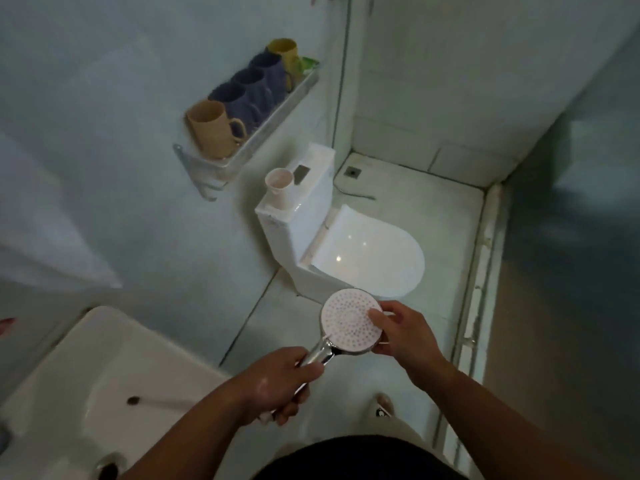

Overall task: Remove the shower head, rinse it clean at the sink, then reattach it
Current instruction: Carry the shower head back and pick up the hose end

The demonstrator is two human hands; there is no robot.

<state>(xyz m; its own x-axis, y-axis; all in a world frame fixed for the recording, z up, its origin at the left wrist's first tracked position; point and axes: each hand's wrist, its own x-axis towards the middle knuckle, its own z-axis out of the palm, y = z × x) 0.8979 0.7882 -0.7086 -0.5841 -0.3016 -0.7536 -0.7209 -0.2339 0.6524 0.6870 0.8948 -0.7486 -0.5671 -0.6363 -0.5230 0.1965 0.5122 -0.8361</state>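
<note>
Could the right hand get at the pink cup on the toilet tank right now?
Probably not at once: the right hand is gripping the shower head. The pink cup on the toilet tank stands uncovered, though farther off.

White on white, with one row of colour up top

Low centre, the shower head [349, 322] shows a white face speckled with rings of pinkish dots, its handle bright chrome. Behind it, the toilet [363, 258] gleams glossy white, a pale pink cup [282, 187] on its tank. Upper centre, the shelf [249, 147] lines up a tan mug [211, 128], three slate-blue mugs [249, 90] and a mustard-yellow one [285, 55]. Lower left, the sink [104, 344] is white. Walls pale grey-blue, floor off-white.
</note>
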